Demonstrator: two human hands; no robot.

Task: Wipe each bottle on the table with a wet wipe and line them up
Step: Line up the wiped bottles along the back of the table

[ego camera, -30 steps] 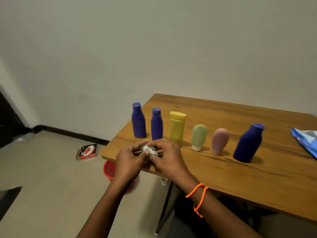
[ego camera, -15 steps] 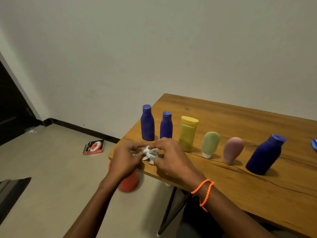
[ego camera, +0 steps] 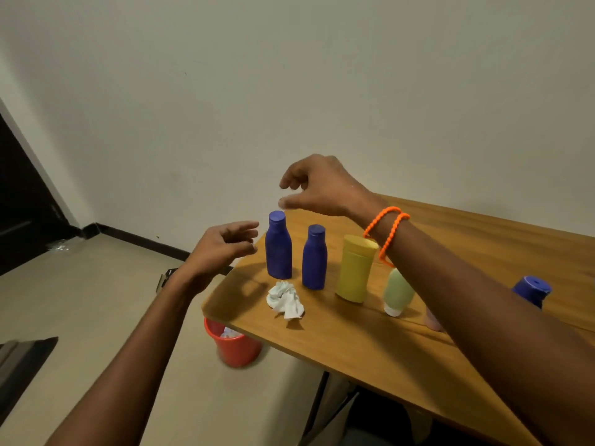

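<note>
Six bottles stand in a row on the table (ego camera: 370,365), the tallest blue bottle (ego camera: 278,249) at the left end. Crumpled wet wipe (ego camera: 286,300) lies just in front, released. Right hand (ego camera: 322,188) hovers above that bottle's cap, fingers loosely spread, empty; left hand (ego camera: 222,249) beside it, likewise empty. Risk: a careless reach could topple the bottle off the near edge.
</note>
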